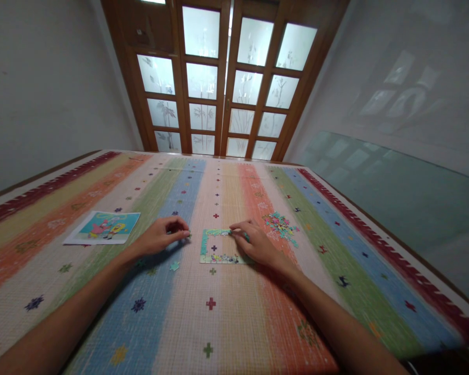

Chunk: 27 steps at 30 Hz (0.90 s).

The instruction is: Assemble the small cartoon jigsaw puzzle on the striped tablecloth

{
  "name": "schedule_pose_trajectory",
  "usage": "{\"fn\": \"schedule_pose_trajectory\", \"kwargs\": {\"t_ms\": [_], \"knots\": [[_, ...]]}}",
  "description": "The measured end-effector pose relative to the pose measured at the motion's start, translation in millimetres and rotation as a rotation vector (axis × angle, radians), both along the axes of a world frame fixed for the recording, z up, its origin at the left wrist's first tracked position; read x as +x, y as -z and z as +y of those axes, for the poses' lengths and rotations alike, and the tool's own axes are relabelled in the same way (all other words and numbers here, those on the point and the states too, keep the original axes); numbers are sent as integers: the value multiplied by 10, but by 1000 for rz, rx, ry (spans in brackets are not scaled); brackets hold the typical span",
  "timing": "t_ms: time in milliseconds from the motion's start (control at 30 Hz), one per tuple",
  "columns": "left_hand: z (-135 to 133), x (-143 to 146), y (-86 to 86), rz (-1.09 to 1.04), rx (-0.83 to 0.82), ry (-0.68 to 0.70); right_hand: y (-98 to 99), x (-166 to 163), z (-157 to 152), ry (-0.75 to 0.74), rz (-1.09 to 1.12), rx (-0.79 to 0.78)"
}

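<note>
A partly assembled jigsaw puzzle (204, 251) lies on the striped tablecloth, its border joined at the left, top and bottom, with cloth showing through the middle. My right hand (258, 244) rests over its right side. The thumb and index finger are closed together at the top edge; what is between them is too small to make out. Left of the puzzle, my left hand (160, 234) pinches a small greenish puzzle piece (189, 235) just above the cloth. One loose turquoise piece (174, 266) lies below that hand. The puzzle's right edge is partly hidden.
A heap of loose puzzle pieces (279, 226) lies to the right, beyond my right hand. On the left is a printed reference picture (108, 228) with cartoon figures. The patterned tablecloth (187, 323) covers the table. Wooden glass-paned doors (222, 78) stand behind it.
</note>
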<state>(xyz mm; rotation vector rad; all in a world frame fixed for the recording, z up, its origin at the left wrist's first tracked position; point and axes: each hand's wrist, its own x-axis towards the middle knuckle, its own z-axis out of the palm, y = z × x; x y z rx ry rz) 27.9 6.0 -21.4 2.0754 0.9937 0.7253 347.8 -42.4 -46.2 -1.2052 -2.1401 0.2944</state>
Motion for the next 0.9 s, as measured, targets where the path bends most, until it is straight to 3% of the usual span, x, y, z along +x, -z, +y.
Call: {"fn": "schedule_pose_trajectory", "kwargs": {"t_ms": [233, 567, 767, 900], "knots": [[-256, 452, 134, -238, -127, 43, -203, -203, -190, -233, 84, 57], [-439, 621, 123, -339, -339, 29, -77, -315, -189, -324, 90, 174], [-485, 654, 146, -278, -271, 30, -89, -302, -188, -319, 76, 181], [-419, 529, 33, 7, 37, 36, -61, -199, -120, -219, -10, 188]]}}
